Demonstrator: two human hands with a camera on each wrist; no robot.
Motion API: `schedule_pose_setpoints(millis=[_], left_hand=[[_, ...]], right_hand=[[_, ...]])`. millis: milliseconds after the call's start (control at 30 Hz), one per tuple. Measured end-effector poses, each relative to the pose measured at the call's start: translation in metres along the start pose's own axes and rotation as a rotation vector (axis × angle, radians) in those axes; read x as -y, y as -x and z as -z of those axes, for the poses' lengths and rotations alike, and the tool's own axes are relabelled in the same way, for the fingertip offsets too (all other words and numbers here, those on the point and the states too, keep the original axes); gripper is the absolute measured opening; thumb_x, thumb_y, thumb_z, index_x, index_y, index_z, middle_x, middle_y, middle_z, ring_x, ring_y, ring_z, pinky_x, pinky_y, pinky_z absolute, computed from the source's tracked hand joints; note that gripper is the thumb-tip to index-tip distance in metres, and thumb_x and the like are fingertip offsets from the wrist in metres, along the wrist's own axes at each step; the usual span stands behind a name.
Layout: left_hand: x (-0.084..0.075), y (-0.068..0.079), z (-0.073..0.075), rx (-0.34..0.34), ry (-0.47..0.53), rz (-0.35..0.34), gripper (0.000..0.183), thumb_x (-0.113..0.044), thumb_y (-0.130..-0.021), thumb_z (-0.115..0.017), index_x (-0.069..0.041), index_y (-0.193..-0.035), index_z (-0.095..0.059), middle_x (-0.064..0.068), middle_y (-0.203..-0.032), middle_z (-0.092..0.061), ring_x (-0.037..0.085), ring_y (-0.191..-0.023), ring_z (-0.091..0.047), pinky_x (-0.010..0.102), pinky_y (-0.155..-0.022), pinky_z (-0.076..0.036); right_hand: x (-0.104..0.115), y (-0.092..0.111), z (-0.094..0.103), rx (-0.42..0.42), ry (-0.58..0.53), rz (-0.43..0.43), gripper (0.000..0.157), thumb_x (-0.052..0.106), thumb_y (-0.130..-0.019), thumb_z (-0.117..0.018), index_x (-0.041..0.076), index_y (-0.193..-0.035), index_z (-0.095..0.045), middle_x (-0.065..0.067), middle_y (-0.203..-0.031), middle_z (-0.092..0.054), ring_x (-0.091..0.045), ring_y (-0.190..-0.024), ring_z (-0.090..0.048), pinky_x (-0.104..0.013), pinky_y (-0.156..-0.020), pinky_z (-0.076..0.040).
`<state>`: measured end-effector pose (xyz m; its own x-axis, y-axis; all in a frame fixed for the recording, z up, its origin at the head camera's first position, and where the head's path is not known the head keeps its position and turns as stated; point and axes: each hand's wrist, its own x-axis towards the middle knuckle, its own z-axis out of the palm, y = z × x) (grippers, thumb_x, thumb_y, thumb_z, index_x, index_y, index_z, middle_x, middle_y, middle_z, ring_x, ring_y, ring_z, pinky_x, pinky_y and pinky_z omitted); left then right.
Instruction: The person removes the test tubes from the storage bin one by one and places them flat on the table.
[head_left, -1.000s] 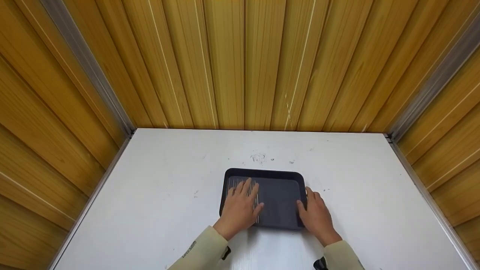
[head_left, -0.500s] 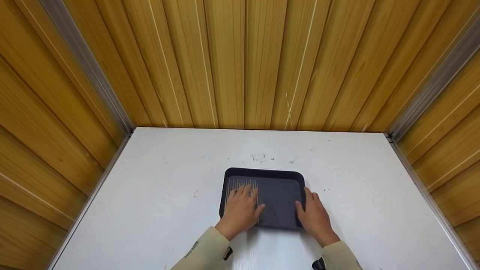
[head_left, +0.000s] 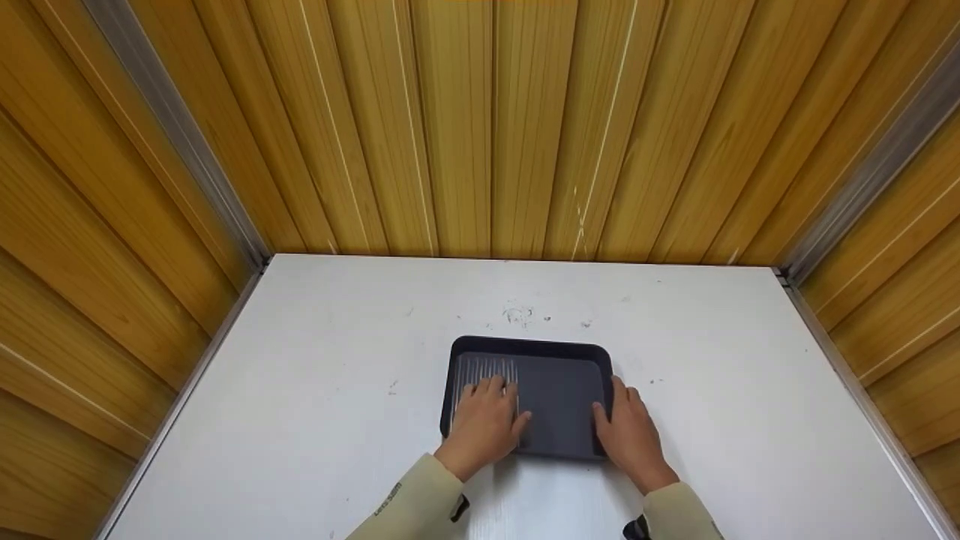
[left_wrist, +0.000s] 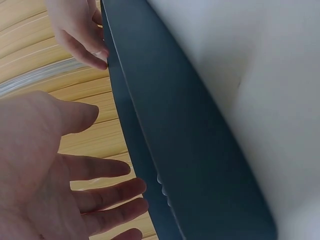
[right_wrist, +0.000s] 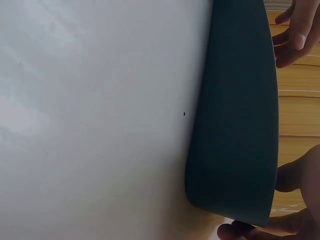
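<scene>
A dark rectangular tray [head_left: 564,397] lies on the white table. In its left part, several thin clear rods [head_left: 484,366] lie side by side, running front to back. My left hand [head_left: 482,429] is over their near half, palm down, fingers spread and slightly bent, fingertips at the rods. Small rounded rod ends [left_wrist: 164,190] peep above the tray's wall in the left wrist view. At the right edge, my right hand [head_left: 634,433] grips the tray's side, thumb inside the rim and fingers outside. The palm of the left hand hides the rods' near ends in the head view.
The white table [head_left: 337,420] has dark scuff marks [head_left: 517,315] behind the tray. Wood-patterned panels [head_left: 487,135] enclose it at the back and both sides, with grey metal strips [head_left: 180,127] at the corners.
My left hand has drawn back toward me over the rods, uncovering more of their far ends. The right hand keeps its hold and the tray stays in place.
</scene>
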<state>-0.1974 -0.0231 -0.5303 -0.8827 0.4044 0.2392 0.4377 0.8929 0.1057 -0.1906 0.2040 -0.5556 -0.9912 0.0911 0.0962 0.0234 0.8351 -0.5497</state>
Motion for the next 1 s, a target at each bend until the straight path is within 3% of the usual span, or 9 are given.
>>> schedule_pose_setpoints(millis=[233, 467, 767, 1000], left_hand=[[-0.001, -0.001, -0.002, 0.017, -0.016, 0.009, 0.047, -0.042, -0.094, -0.056, -0.007, -0.126, -0.059, 0.009, -0.118, -0.062, 0.024, -0.112, -0.059, 0.043, -0.091, -0.046], [-0.001, -0.001, -0.006, 0.034, -0.009, 0.023, 0.047, -0.042, -0.094, -0.057, -0.007, -0.124, -0.060, 0.009, -0.118, -0.062, 0.025, -0.111, -0.059, 0.043, -0.091, -0.045], [-0.002, -0.005, -0.012, 0.041, -0.019, 0.031, 0.044, -0.042, -0.093, -0.058, -0.007, -0.120, -0.063, 0.010, -0.115, -0.063, 0.025, -0.108, -0.060, 0.044, -0.090, -0.046], [-0.002, -0.005, -0.015, 0.032, -0.033, 0.022, 0.039, -0.038, -0.092, -0.061, -0.006, -0.114, -0.066, 0.010, -0.114, -0.065, 0.025, -0.107, -0.062, 0.044, -0.090, -0.047]], right_hand=[[-0.001, -0.002, -0.001, 0.029, -0.040, -0.009, 0.065, 0.019, -0.097, -0.053, -0.010, -0.146, -0.022, -0.034, -0.129, -0.046, -0.046, -0.120, -0.049, -0.054, -0.099, -0.041], [-0.003, -0.003, -0.004, 0.055, -0.034, -0.022, 0.065, 0.019, -0.097, -0.052, -0.008, -0.148, -0.021, -0.034, -0.129, -0.043, -0.044, -0.118, -0.051, -0.053, -0.096, -0.043], [-0.006, -0.005, -0.010, 0.011, 0.005, -0.011, 0.067, 0.019, -0.096, -0.055, -0.004, -0.149, -0.021, -0.031, -0.124, -0.044, -0.036, -0.096, -0.059, -0.048, -0.080, -0.048], [-0.008, -0.007, -0.014, 0.018, 0.023, -0.027, 0.069, 0.019, -0.095, -0.054, -0.002, -0.151, -0.018, -0.029, -0.119, -0.044, -0.023, -0.074, -0.053, -0.037, -0.063, -0.043]])
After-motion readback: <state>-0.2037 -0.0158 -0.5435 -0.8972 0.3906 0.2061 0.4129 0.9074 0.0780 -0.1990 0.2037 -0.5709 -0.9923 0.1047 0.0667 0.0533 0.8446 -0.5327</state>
